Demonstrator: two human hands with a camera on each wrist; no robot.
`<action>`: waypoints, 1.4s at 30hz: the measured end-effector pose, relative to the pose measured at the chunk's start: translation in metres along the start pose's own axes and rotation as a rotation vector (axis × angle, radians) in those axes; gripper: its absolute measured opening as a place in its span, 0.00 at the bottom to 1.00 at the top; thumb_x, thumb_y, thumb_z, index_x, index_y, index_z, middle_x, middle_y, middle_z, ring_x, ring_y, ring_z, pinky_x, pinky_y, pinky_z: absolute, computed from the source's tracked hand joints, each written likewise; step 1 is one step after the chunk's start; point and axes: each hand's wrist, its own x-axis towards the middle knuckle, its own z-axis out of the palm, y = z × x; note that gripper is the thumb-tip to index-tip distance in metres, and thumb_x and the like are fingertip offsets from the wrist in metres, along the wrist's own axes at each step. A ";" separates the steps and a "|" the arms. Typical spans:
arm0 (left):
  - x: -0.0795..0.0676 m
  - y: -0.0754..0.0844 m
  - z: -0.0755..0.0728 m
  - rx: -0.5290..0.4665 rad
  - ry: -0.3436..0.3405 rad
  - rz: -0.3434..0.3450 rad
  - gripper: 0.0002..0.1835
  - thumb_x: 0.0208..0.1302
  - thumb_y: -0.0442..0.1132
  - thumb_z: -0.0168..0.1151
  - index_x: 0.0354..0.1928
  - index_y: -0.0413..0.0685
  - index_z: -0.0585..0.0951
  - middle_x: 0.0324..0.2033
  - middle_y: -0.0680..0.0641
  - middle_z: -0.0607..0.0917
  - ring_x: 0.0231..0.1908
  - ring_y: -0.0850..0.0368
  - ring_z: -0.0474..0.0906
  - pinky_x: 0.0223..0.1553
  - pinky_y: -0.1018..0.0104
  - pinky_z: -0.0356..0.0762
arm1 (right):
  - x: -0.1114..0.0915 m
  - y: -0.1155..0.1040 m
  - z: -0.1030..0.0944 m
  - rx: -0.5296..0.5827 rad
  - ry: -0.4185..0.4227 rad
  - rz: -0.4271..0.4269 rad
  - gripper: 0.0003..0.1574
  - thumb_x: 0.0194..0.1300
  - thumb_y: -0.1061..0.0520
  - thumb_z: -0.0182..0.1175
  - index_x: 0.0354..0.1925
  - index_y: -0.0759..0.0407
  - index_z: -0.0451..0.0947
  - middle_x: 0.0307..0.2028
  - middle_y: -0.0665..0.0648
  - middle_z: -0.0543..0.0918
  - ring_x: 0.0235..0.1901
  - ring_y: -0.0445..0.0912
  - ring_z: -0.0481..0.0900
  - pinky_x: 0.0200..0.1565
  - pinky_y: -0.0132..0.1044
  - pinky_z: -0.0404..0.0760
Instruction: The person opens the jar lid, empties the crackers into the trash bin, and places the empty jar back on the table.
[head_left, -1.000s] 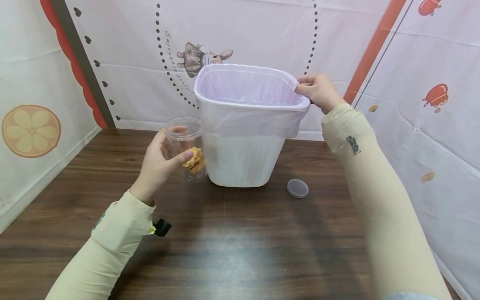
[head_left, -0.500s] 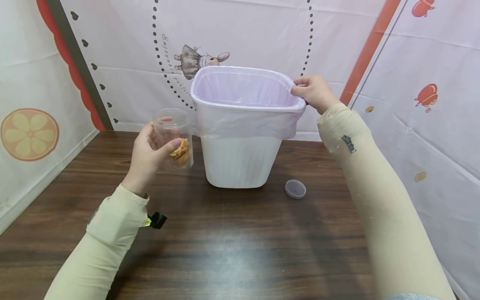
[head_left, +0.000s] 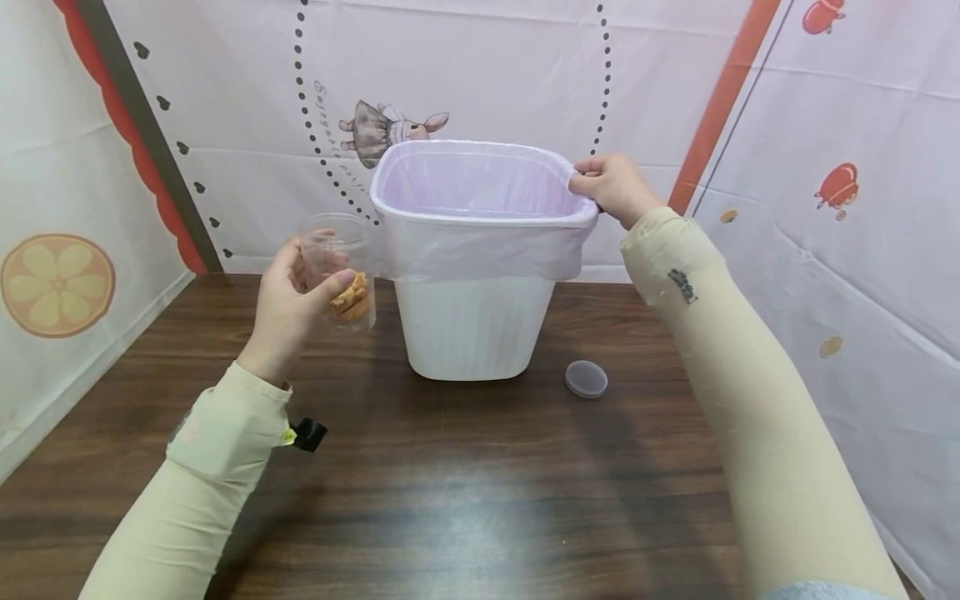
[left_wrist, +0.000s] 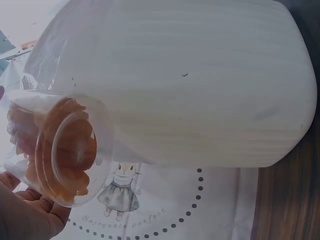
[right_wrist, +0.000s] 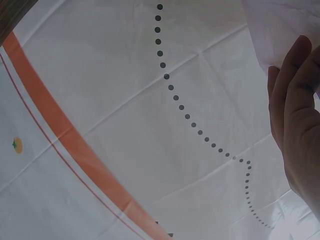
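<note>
My left hand (head_left: 288, 292) holds a clear plastic jar (head_left: 337, 237), fingers behind it and thumb across the front. Orange-brown food pieces (head_left: 352, 298) sit low in the jar; the left wrist view shows these pieces (left_wrist: 65, 150) through its round base. Just right of the jar stands a white trash can (head_left: 472, 325), lined with a pale purple bag (head_left: 480, 250) folded over its rim. My right hand (head_left: 617, 190) grips the rim and liner at the can's right corner. In the right wrist view, that hand's fingers (right_wrist: 295, 75) lie against the liner.
A round translucent lid (head_left: 587, 379) lies on the dark wooden table (head_left: 450, 467), right of the can's base. Behind the can hangs a white printed cloth (head_left: 480, 75) with a rabbit figure and dotted lines. More printed cloth walls the left and right sides.
The jar in my left hand has moved left and slightly up, away from the can's side. My right hand keeps its grip on the rim. The whole view has shifted slightly.
</note>
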 end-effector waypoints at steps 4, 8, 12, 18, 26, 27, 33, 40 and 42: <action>0.003 0.002 -0.001 0.058 0.006 0.001 0.28 0.62 0.43 0.64 0.65 0.54 0.70 0.42 0.62 0.80 0.40 0.67 0.78 0.41 0.78 0.72 | 0.001 -0.002 0.001 -0.015 -0.008 0.005 0.30 0.67 0.60 0.50 0.65 0.71 0.65 0.59 0.71 0.75 0.25 0.29 0.76 0.30 0.19 0.76; 0.006 0.003 -0.002 0.071 0.020 -0.011 0.29 0.62 0.44 0.64 0.65 0.55 0.70 0.42 0.62 0.81 0.39 0.68 0.77 0.41 0.78 0.72 | 0.002 -0.003 0.003 -0.029 -0.016 0.015 0.30 0.68 0.60 0.49 0.65 0.71 0.65 0.59 0.71 0.74 0.25 0.29 0.75 0.30 0.18 0.76; 0.010 0.004 -0.004 0.083 0.048 -0.024 0.29 0.62 0.45 0.65 0.65 0.56 0.70 0.40 0.63 0.80 0.38 0.68 0.76 0.38 0.78 0.73 | 0.004 -0.003 0.004 -0.029 -0.024 0.012 0.30 0.68 0.60 0.49 0.65 0.71 0.65 0.59 0.71 0.74 0.25 0.29 0.74 0.30 0.18 0.76; 0.018 0.009 -0.007 -0.004 0.064 -0.052 0.31 0.60 0.44 0.67 0.65 0.53 0.70 0.38 0.61 0.81 0.37 0.68 0.76 0.36 0.79 0.74 | 0.004 -0.004 0.004 -0.044 -0.026 0.025 0.30 0.69 0.59 0.49 0.66 0.70 0.64 0.59 0.70 0.74 0.25 0.29 0.74 0.30 0.18 0.76; 0.031 0.014 -0.009 0.055 0.091 -0.032 0.31 0.60 0.45 0.67 0.64 0.52 0.70 0.37 0.62 0.80 0.36 0.69 0.76 0.38 0.80 0.72 | 0.004 -0.004 0.002 -0.050 -0.024 0.033 0.30 0.69 0.59 0.49 0.66 0.70 0.64 0.60 0.69 0.74 0.26 0.29 0.74 0.30 0.18 0.76; 0.032 0.014 -0.009 0.066 0.093 -0.032 0.31 0.60 0.45 0.67 0.64 0.52 0.70 0.36 0.63 0.80 0.36 0.69 0.76 0.38 0.80 0.72 | 0.004 -0.004 0.002 -0.051 -0.023 0.034 0.30 0.69 0.59 0.49 0.66 0.70 0.64 0.60 0.69 0.74 0.26 0.29 0.74 0.30 0.18 0.76; 0.036 0.013 -0.010 0.141 0.105 -0.027 0.32 0.59 0.47 0.68 0.64 0.53 0.70 0.36 0.63 0.79 0.33 0.70 0.76 0.37 0.79 0.72 | 0.003 -0.002 0.002 -0.054 -0.021 0.037 0.30 0.69 0.58 0.49 0.66 0.69 0.65 0.59 0.68 0.74 0.27 0.30 0.74 0.31 0.19 0.76; 0.042 0.018 -0.009 0.249 0.110 -0.029 0.34 0.58 0.51 0.68 0.65 0.55 0.69 0.37 0.61 0.76 0.34 0.68 0.73 0.38 0.77 0.70 | 0.001 -0.001 0.000 -0.040 -0.016 0.030 0.29 0.69 0.59 0.49 0.65 0.70 0.65 0.59 0.70 0.75 0.24 0.29 0.74 0.30 0.19 0.76; 0.045 0.021 -0.008 0.272 0.105 -0.032 0.35 0.58 0.52 0.68 0.66 0.55 0.68 0.37 0.61 0.75 0.34 0.67 0.73 0.39 0.76 0.69 | 0.001 -0.001 -0.001 -0.037 -0.013 0.030 0.29 0.69 0.59 0.49 0.65 0.70 0.65 0.58 0.69 0.75 0.24 0.29 0.74 0.30 0.19 0.76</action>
